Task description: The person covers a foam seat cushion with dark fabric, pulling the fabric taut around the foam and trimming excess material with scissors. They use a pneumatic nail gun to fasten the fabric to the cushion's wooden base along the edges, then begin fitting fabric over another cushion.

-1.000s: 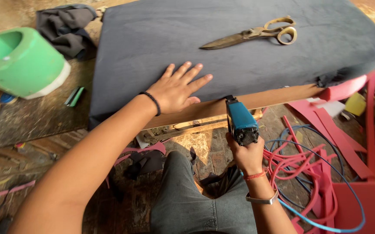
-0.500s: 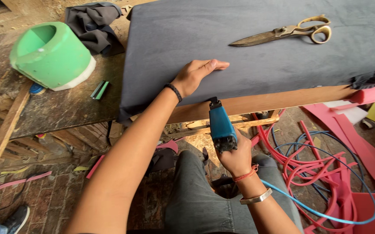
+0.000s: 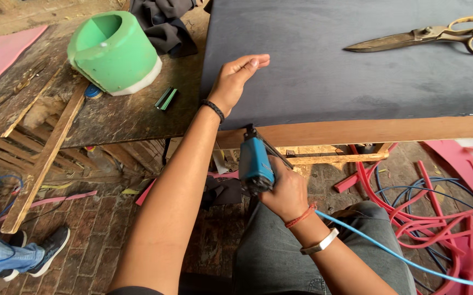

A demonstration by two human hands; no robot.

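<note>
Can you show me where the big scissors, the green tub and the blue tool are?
Large brass-coloured metal scissors [image 3: 411,38]: head view, on the blades near the pivot.
Round green plastic tub [image 3: 117,57]: head view, on its side wall.
Blue handheld power tool [image 3: 254,161]: head view, on its blue body.

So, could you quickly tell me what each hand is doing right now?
Left hand: open, holding nothing, resting edge-on on the dark fabric.
Right hand: closed around the blue tool.

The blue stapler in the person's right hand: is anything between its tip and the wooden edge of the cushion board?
Nothing visible: the blue stapler in the right hand points straight at the wooden edge, no object between.
</note>
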